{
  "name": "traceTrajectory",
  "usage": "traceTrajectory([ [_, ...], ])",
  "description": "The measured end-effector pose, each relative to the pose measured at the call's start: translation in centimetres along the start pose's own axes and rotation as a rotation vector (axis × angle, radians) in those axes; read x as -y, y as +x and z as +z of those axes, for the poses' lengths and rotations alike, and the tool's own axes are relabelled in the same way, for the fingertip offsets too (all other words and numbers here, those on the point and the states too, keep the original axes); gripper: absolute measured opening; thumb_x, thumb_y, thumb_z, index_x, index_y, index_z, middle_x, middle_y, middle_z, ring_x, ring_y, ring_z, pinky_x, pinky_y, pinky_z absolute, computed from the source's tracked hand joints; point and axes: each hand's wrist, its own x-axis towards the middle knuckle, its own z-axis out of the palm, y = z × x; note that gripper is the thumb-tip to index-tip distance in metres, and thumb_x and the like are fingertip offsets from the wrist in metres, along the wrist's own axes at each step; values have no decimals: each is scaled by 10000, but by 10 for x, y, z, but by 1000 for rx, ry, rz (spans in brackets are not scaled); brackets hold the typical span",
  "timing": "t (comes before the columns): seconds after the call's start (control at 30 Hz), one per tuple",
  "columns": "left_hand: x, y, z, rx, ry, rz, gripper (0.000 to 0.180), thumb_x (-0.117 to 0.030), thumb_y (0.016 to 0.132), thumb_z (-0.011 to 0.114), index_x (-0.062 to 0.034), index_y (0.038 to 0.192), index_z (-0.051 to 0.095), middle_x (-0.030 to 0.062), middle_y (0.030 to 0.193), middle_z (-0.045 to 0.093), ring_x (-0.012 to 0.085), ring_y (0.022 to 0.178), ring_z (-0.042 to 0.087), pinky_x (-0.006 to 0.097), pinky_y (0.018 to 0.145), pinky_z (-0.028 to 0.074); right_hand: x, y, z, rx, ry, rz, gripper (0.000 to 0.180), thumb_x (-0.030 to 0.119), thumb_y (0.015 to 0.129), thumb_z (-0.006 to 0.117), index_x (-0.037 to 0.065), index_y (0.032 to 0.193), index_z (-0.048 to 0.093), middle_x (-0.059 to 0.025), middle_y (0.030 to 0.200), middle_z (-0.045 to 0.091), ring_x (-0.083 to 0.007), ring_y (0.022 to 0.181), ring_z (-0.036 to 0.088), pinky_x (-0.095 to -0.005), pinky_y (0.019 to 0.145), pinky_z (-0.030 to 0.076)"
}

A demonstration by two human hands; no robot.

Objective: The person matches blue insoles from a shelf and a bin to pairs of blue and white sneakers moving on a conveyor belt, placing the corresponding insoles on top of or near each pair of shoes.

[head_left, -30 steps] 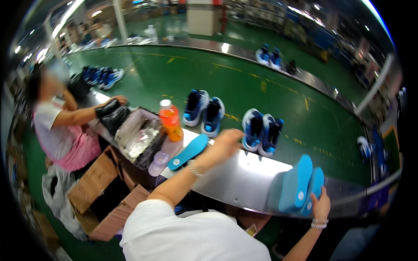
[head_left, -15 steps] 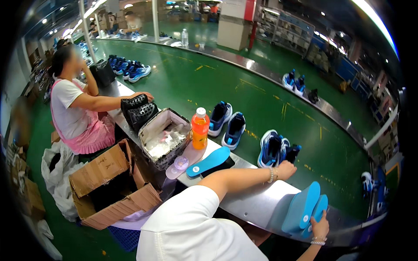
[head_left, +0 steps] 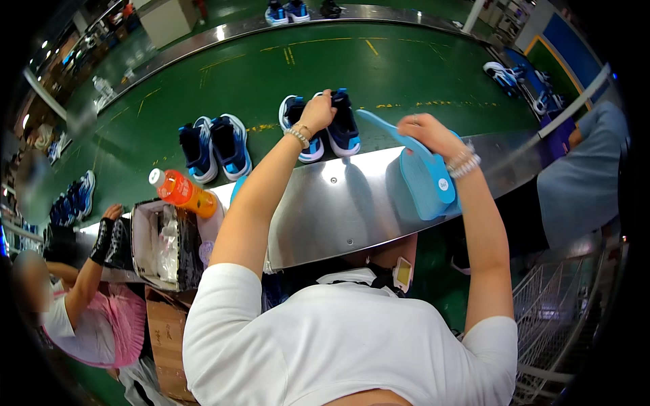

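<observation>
My left hand (head_left: 317,114) is closed on the collar of a dark blue sneaker (head_left: 344,128) with a white sole. Its mate, another blue sneaker (head_left: 292,115), stands just left of it, partly hidden by my wrist. At the metal ledge's right side, my right hand (head_left: 430,134) grips a light blue insole (head_left: 386,126), tilted with one end pointing up and left. Beneath that hand is a stack of blue insoles (head_left: 421,183) on the metal ledge (head_left: 318,223). One more insole end (head_left: 237,189) shows behind my left forearm.
Left of my arm are a sneaker pair (head_left: 215,147), an orange drink bottle (head_left: 183,193) and a box (head_left: 139,243) of clear plastic. A co-worker in a pink apron (head_left: 122,325) sits far left. At right are another person's blue garment (head_left: 588,179) and a wire rack (head_left: 552,318).
My view has swung to the right. My left hand has come onto the sneaker pair's right shoe. My right hand has lifted an insole off the stack, which now lies lower.
</observation>
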Motion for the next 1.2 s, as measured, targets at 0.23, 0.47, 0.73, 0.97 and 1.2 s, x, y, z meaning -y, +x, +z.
traceTrajectory([
  [0.23, 6, 7, 7, -73, -127, -5, 210, -163, 757, 504, 9, 858, 573, 238, 841, 582, 403, 814, 547, 466, 732, 434, -4, 89, 23, 141, 142, 230, 189, 273, 811, 516, 128, 896, 603, -3, 643, 593, -70, 508, 580, -192, 357, 379],
  [0.47, 35, 1, -8, 164, -231, -60, 339, -66, 663, 497, 12, 989, 547, 254, 870, 579, 405, 849, 544, 443, 759, 438, -3, 156, 100, -156, -707, -29, 300, 259, 713, 563, -9, 825, 640, -207, 839, 619, -305, 808, 618, -360, 709, 505],
  [0.73, 22, 1, -7, 155, -234, -17, 316, -139, 710, 594, 47, 963, 555, 254, 902, 582, 376, 862, 564, 391, 745, 454, 2, 166, 122, -228, -628, 61, 246, 175, 764, 487, 40, 899, 642, -160, 942, 624, -281, 884, 607, -359, 763, 485],
  [0.97, 31, -9, -16, 113, -216, -101, 365, -29, 665, 528, 59, 1019, 538, 256, 915, 581, 363, 849, 577, 379, 744, 460, 22, 148, 120, -176, -623, 87, 236, 188, 757, 509, 58, 893, 650, -141, 933, 630, -265, 878, 609, -348, 749, 490],
  [1.2, 19, -14, -18, 107, -199, -45, 402, 4, 673, 492, 67, 1070, 508, 271, 919, 577, 371, 861, 577, 384, 760, 458, -42, 201, 163, -413, -580, 89, 213, 200, 764, 499, 48, 751, 647, -137, 791, 641, -269, 760, 627, -351, 669, 509],
])
